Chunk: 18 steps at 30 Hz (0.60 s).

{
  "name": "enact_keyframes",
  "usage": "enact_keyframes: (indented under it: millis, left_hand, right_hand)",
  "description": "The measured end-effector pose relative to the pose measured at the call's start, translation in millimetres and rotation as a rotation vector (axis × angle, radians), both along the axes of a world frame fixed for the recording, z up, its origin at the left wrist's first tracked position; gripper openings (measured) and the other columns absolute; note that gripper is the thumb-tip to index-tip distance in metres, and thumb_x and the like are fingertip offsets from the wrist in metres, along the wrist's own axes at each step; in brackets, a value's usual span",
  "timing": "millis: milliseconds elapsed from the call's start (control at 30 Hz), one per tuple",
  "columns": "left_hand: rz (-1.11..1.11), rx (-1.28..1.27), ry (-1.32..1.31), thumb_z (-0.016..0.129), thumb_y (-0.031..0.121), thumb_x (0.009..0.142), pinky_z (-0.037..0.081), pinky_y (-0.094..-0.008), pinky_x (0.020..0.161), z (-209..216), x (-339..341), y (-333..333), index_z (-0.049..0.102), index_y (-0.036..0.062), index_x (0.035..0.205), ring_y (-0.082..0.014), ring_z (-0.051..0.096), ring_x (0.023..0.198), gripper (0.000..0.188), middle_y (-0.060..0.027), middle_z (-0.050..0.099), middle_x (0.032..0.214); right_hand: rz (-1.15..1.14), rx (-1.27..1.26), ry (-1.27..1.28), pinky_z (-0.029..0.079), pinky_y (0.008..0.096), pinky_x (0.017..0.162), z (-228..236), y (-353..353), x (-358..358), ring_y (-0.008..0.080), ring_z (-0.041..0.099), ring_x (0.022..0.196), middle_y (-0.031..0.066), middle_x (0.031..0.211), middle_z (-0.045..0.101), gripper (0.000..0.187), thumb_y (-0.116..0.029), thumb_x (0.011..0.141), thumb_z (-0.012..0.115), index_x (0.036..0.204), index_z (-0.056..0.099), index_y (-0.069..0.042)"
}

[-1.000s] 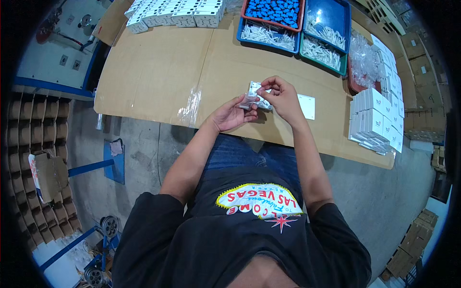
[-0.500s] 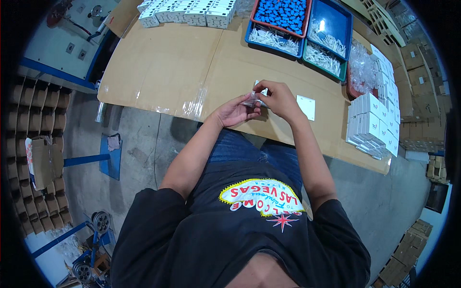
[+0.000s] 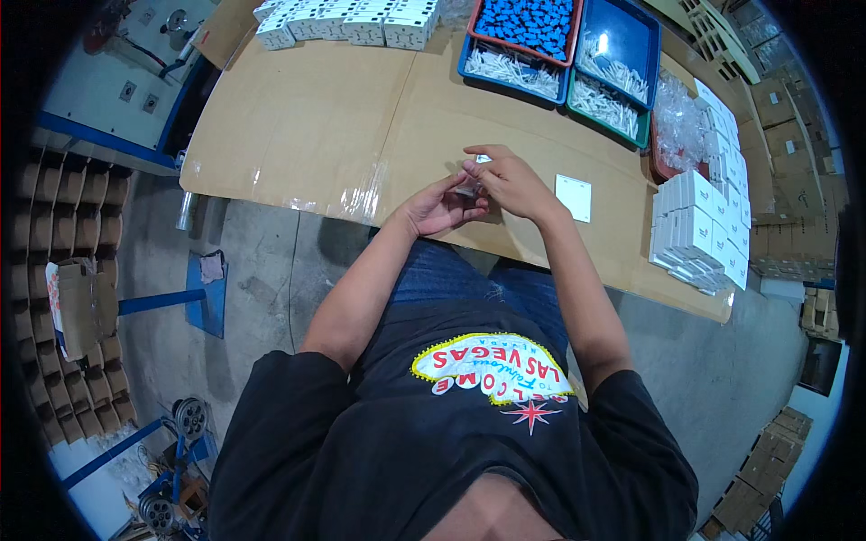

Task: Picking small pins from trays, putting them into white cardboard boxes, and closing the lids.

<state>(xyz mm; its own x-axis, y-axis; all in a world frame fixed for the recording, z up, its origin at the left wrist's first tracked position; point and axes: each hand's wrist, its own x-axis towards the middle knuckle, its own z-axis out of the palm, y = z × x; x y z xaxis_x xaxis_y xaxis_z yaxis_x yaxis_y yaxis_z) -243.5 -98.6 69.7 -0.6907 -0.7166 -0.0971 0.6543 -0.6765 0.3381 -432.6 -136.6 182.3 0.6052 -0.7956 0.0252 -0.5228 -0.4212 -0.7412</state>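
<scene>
My left hand is half closed, palm up, over the near edge of the cardboard-covered table. Its fingers hold a small clear plastic bag, largely covered by both hands. My right hand meets it from the right, thumb and fingertips closed at the bag's upper end. Exactly what they pinch is hidden. A small white piece shows just behind the right fingers. Flat on the table beside my right wrist lies a white square card.
Far right of centre stand a red tray of blue pieces, a blue tray and a green tray with slim white pieces. Stacked white boxes fill the right end, beside clear bags. More white boxes line the far left.
My right hand has turned over the bag, its fingers now stretching further left across it. The left hand stays nearly in place. The view has shifted slightly.
</scene>
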Motion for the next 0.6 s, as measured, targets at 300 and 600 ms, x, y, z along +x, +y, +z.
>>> enact_keyframes:
  millis: [300, 600]
  left_hand:
    - [0.025, 0.008, 0.024, 0.060, 0.038, 0.103, 0.051, -0.0413, 0.103, -5, -6, -2, 0.058, 0.0022, 0.132, -0.0266, 0.063, 0.112, 0.046, -0.0126, 0.066, 0.116]
    - [-0.038, 0.058, 0.038, 0.055, 0.041, 0.105, 0.045, -0.0429, 0.109, 0, -4, -5, 0.050, -0.0010, 0.140, -0.0258, 0.060, 0.109, 0.055, -0.0107, 0.062, 0.107]
  right_hand:
    - [-0.021, 0.157, -0.084, 0.050, 0.0369, 0.099, -11, -5, 1, 0.0272, 0.064, 0.115, 0.0161, 0.132, 0.066, 0.058, -0.047, 0.108, 0.046, 0.105, 0.076, 0.003]
    - [-0.488, -0.076, -0.202, 0.055, 0.0364, 0.081, -68, -98, -102, 0.0226, 0.072, 0.091, 0.0137, 0.097, 0.076, 0.025, -0.025, 0.098, 0.065, 0.106, 0.075, -0.005]
